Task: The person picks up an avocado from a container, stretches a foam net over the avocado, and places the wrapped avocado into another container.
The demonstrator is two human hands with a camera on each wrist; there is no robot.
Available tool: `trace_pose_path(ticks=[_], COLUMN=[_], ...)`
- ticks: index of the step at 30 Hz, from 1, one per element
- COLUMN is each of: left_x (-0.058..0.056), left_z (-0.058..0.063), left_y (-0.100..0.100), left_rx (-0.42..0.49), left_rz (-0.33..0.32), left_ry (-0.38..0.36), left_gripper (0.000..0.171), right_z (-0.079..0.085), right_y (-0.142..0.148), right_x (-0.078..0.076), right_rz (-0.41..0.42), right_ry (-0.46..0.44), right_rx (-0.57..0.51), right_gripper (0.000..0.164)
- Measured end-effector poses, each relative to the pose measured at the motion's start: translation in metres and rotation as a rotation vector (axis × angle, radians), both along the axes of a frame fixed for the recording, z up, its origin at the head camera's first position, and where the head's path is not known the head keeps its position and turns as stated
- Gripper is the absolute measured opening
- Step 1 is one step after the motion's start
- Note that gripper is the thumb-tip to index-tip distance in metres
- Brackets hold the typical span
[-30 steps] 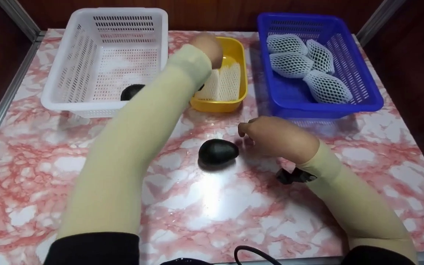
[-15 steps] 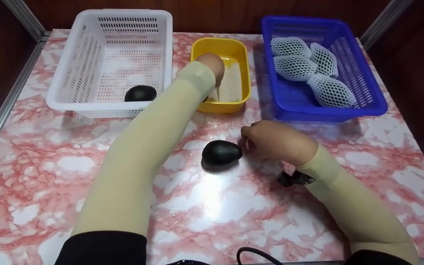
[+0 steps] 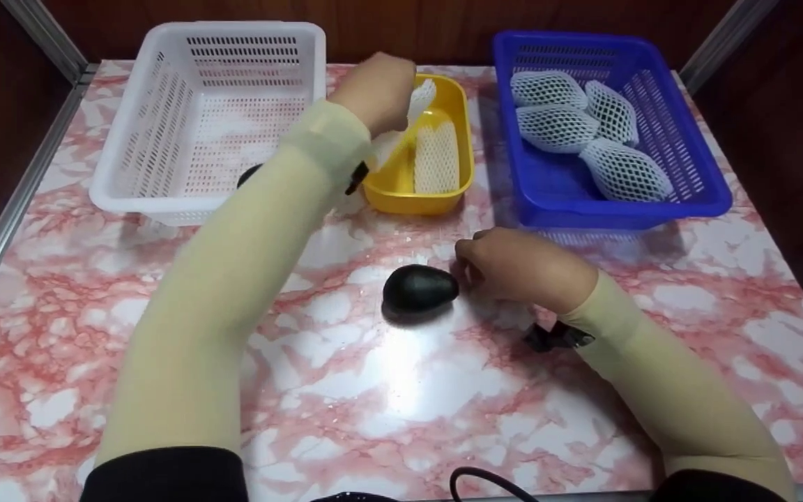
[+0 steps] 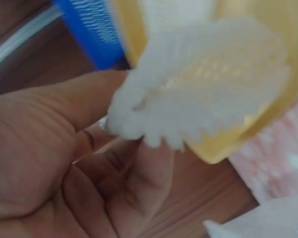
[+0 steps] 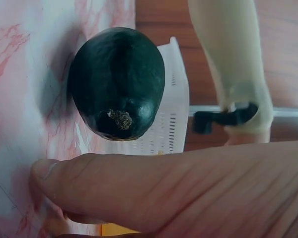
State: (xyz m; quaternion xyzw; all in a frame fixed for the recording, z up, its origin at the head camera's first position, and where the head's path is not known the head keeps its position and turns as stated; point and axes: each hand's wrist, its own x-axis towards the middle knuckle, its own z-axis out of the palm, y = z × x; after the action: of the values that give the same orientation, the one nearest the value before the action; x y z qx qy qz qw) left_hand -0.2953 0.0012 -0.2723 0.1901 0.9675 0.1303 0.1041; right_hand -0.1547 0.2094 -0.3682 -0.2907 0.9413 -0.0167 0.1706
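Above the yellow bin my left hand pinches a white foam net sleeve between thumb and fingers. In the left wrist view the foam net fans out from the fingertips, blurred. Another foam net lies flat in the bin. A dark avocado lies on its side on the table, its narrow end toward my right hand. That hand rests on the table with loosely curled fingers and nothing in them. In the right wrist view its thumb is close beside the avocado.
A white basket stands at the back left; an avocado in it is mostly hidden by my left sleeve. At the back right, a blue basket holds several net-wrapped avocados. A black cable curves at the front edge.
My left hand has come up out of the yellow bin and leftward, lifting a foam net. The right hand and the avocado by it have stayed in place over the last half second.
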Motion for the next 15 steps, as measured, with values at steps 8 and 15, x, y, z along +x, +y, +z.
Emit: trace_pose_path(ticks=[8,15], left_x=[0.075,0.145], left_z=[0.011,-0.044], left_y=[-0.033,-0.077], left_rx=[0.067,0.073], left_rz=[-0.122,-0.213], left_ry=[0.219,0.379], left_gripper=[0.030,0.027], right_z=[-0.001,-0.003], right_y=[0.001,-0.001], right_x=[0.001,-0.001], right_rz=[-0.003,-0.008], right_ry=[0.005,0.000], right_rx=[0.016,0.006], right_gripper=[0.025,0.022])
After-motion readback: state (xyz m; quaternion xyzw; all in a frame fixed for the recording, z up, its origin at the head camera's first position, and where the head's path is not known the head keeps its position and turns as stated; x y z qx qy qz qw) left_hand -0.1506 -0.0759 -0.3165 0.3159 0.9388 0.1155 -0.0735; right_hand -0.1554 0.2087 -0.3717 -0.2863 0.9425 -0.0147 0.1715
